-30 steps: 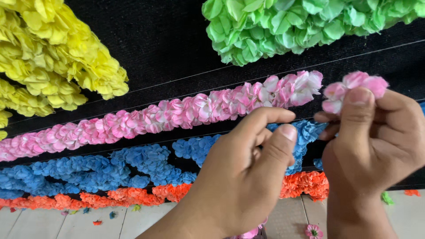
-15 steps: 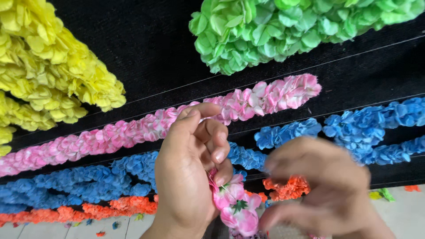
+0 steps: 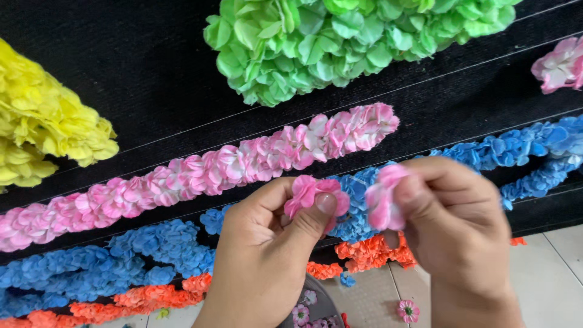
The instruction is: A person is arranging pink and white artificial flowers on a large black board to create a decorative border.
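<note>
Our left hand pinched a pink flower between thumb and fingers, petals up for sorting. Our right hand, just beside it, pinched another bloom, blurred. The pink garland lay just above both.

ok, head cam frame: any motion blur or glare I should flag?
Head view: right hand and the pink flower in it are smeared by motion; left hand and its pink flower sharper. Pink garland and black cloth crisp, light even, no glare, shadows soft.
</note>
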